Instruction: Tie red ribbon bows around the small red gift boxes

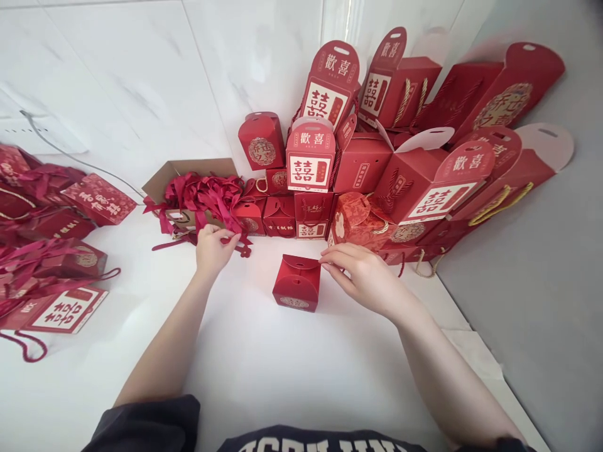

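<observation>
A small red gift box [296, 284] with a closed flap top stands on the white table [264, 364] in front of me. My right hand [360, 271] rests at the box's right top edge, fingers held together and touching it. My left hand [213, 246] reaches to the left, its fingers pinched on a red ribbon [234, 238] at the edge of a heap of red ribbons [207, 196]. The heap spills out of an open cardboard box [188, 171].
Many red wedding gift boxes [358, 163] are stacked against the white wall and on the right, some with gold rope handles. More red boxes and flat bags [61, 263] lie along the left edge. The grey floor [541, 282] lies beyond the table's right edge.
</observation>
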`<state>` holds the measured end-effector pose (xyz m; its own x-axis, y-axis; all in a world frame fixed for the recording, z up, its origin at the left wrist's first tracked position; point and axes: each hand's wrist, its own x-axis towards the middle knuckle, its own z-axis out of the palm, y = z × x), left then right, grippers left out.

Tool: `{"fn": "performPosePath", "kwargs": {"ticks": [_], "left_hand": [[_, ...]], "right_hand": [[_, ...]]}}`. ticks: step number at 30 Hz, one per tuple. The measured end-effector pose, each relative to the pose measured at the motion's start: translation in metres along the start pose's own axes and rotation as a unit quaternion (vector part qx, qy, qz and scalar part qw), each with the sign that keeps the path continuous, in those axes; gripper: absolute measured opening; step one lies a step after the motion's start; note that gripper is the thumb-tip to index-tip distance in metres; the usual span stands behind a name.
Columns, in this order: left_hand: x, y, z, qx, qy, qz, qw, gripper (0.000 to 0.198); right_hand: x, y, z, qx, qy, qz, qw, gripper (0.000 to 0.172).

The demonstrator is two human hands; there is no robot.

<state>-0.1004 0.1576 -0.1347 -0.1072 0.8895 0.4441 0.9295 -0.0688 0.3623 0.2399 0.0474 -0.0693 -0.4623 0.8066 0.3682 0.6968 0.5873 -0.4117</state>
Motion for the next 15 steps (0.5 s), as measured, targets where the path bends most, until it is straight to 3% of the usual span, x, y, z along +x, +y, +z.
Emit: {"fn": "performPosePath", "kwargs": {"ticks": [3, 5, 7, 9, 11, 15], "left_hand": [[0.006, 0.026, -0.043, -0.185, 0.056, -0.011, 0.981, 0.024], [0.003, 0.050, -0.078, -0.351, 0.055, -0.045, 0.934, 0.023], [-0.005, 0.074, -0.110, -0.485, 0.043, -0.028, 0.873, 0.016], [-0.017, 0.094, -0.130, -0.563, 0.007, -0.020, 0.826, 0.013], [-0.031, 0.108, -0.137, -0.595, -0.055, -0.029, 0.801, 0.023], [-0.054, 0.126, -0.123, -0.540, -0.268, -0.044, 0.796, 0.018]], "right_hand": [[-0.001, -0.001, -0.004, 0.017, 0.005, 0.003, 1.000, 0.019], [-0.002, -0.003, -0.005, 0.038, 0.003, 0.002, 0.999, 0.019], [-0.002, -0.007, -0.005, 0.070, -0.001, 0.005, 0.998, 0.019], [-0.003, -0.013, -0.006, 0.122, -0.005, 0.015, 0.992, 0.019], [-0.003, -0.020, -0.006, 0.199, -0.017, 0.042, 0.979, 0.019], [-0.002, -0.030, -0.002, 0.394, -0.007, 0.120, 0.911, 0.024]]}}
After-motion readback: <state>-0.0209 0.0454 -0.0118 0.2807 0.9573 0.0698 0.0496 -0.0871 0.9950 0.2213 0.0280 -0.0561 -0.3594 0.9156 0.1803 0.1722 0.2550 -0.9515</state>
